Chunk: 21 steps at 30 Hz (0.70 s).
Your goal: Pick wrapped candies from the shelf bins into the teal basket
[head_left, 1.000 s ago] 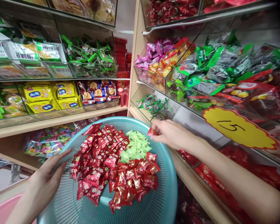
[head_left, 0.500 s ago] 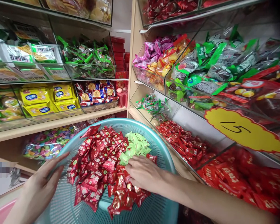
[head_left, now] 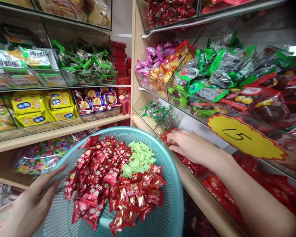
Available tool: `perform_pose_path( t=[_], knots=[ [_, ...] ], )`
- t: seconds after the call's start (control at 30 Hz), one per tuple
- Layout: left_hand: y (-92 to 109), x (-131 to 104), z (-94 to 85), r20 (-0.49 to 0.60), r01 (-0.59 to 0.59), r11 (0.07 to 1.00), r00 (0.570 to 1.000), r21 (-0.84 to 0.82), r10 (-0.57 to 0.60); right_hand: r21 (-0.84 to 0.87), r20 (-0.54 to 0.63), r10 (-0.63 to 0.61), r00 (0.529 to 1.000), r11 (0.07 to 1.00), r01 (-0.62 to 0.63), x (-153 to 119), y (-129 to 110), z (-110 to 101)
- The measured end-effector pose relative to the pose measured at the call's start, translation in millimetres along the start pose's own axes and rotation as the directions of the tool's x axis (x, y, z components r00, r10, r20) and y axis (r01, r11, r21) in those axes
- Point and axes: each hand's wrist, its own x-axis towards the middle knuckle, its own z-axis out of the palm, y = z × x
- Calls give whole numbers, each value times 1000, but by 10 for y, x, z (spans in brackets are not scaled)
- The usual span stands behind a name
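A teal mesh basket (head_left: 174,184) holds dark red packets (head_left: 96,177), light green packets (head_left: 139,158) and shiny red-and-gold candies (head_left: 135,197). My left hand (head_left: 33,200) is at the basket's left rim, thumb and fingers apart, with nothing seen in its grasp. Beyond the right rim, my right hand (head_left: 187,144) reaches into the lower shelf bin, over small red wrapped candies (head_left: 194,166). Its fingers curl down at them, and whatever they may hold is hidden.
Glass-fronted bins rise on both sides, with yellow packets (head_left: 28,105) on the left and green-and-clear packets (head_left: 222,69) on the right. A yellow price tag (head_left: 245,136) hangs above my right forearm. Colourful candies (head_left: 43,156) lie low at left.
My right hand has left the candies in the basket and moved right, over the rim, to the shelf bin. More red-and-gold candies show in the basket. The view has shifted slightly.
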Motion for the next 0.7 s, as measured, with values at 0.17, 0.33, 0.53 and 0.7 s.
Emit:
perform_pose_path(
  t=[0.17,0.33,0.53,0.7],
  knots=[
    [49,4,-36,-10,-10,1000,1000,15,10,-98,307,211,928,977,-190,57,230,137],
    [127,8,-65,10,35,999,999,29,-35,-12,351,137,926,990,-142,91,303,293],
    [210,8,-93,10,71,997,997,-23,-71,-46,374,149,915,989,-143,71,281,289],
    [223,-4,-112,17,81,996,997,-38,-81,-138,425,202,882,978,-157,80,212,247]
  ],
)
